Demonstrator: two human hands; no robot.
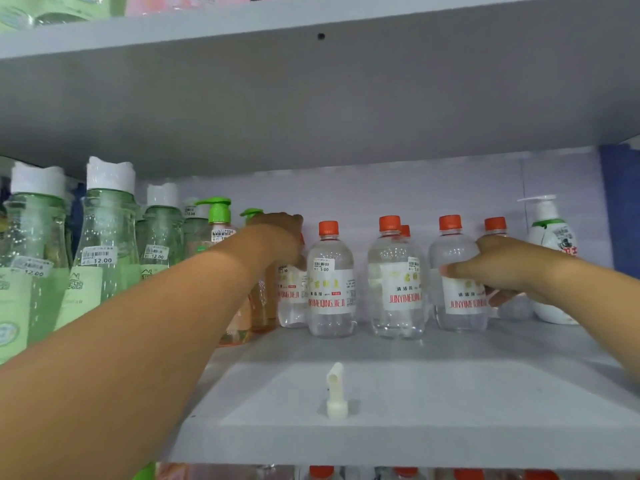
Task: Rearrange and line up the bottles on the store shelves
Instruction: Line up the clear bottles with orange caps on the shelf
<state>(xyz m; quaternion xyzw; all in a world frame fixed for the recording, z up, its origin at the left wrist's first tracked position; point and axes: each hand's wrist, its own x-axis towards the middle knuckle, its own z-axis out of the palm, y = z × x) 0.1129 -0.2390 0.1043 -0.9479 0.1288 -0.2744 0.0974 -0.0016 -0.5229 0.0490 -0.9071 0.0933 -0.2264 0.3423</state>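
Head cam: I see a grey shelf board (433, 393) with a row of clear plastic bottles with orange caps and white red-lettered labels standing upright near the back.

My right hand (512, 268) is wrapped round one clear orange-capped bottle (453, 271), second from the right in the row: thumb across the front of the label, fingers (502, 297) curled round its right side. It stands on the shelf.

My left hand (280, 237) reaches over the leftmost clear bottle (291, 299), covering its cap. Fingers curl down behind it; can't tell whether they actually grip it.

Between the hands: two more front-row clear bottles (330, 282) (394, 285), slightly apart, another cap showing behind the second.

Left of the row: amber pump bottles with green heads (219, 220), then tall green-tinted bottles with white caps (104, 244) carrying 12.00 price stickers. Far right: white pump bottle (554, 244), just beside the last clear bottle.

White plastic peg (336, 393) stands at the shelf's front centre.
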